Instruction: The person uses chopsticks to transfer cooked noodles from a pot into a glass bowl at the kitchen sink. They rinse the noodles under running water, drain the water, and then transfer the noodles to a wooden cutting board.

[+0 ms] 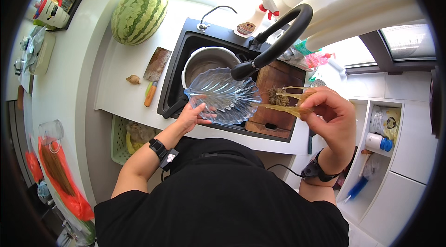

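Observation:
My left hand (191, 116) holds a clear bluish leaf-shaped plate (223, 95) by its edge, tilted over the black sink (179, 52). In my right hand (327, 111) are limp, yellowish translucent strands (285, 108), pinched between thumb and fingers; they hang towards the plate's right edge. What they are I cannot tell. Partly under the plate stands a metal pot (210, 55) in the basin. A wooden cutting board (278, 76) lies across the sink's right part, with a brownish fibrous clump (278, 96) on it.
A black faucet (289, 38) arches over the sink. Left on the counter are a watermelon (139, 13), a rusty cleaver (156, 64) and a ginger piece (133, 79). A spray bottle (251, 20) stands behind the sink. Below the counter sits a green basket (120, 142); open shelves (374, 160) stand right.

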`<state>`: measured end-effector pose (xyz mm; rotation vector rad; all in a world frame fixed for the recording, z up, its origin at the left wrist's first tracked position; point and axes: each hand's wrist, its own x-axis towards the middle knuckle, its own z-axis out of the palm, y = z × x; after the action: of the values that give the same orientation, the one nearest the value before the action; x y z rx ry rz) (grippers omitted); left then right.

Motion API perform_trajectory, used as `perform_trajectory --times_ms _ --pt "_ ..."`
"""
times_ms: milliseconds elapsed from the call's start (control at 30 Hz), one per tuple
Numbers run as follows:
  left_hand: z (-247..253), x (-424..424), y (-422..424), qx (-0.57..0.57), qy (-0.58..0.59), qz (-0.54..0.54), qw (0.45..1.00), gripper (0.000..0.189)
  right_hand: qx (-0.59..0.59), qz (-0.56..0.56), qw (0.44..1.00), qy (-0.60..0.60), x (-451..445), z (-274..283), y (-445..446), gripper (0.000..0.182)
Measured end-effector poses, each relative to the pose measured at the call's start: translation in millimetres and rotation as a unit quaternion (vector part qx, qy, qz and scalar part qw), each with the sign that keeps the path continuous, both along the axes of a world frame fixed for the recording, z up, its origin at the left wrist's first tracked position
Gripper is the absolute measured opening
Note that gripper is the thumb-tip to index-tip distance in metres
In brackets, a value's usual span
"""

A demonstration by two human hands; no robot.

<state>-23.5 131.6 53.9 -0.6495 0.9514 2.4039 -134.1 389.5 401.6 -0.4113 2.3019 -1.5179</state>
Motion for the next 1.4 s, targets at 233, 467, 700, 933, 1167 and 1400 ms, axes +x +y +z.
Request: perform_trajectory --times_ms 233,467,700,933,1167,1400 --pt "3.0 0.0 -1.4 -0.011 0.001 0.006 1.0 0.038 0.023 -0.031 0.998 -0.041 -15.6 -26.0 62.1 0.014" --pt "0.4 3.6 -7.6 -0.015 0.006 0.011 1.0 0.04 0.173 -0.075 0.978 -0.085 -42.1 -135.3 119.5 0.018" --pt "0.0 6.1 -10.8 -0.001 0.005 0.022 1.0 0.04 0.394 0.013 0.911 0.123 -29.5 -262.9 147.4 0.046" --pt "4.1 5.1 -4.8 0.0 0.007 0.013 1.0 0.041 0.141 0.17 0.957 0.188 -11.0 -273.4 5.3 0.036" --pt "13.1 1.6 1.4 0.008 0.016 0.002 1.0 0.041 0.176 0.219 0.911 0.302 -2.5 -284.4 -71.4 0.062" --pt "17.1 1.3 0.8 0.012 0.027 0.004 1.0 0.04 0.163 0.314 0.875 0.329 6.0 -295.8 -58.7 0.044"
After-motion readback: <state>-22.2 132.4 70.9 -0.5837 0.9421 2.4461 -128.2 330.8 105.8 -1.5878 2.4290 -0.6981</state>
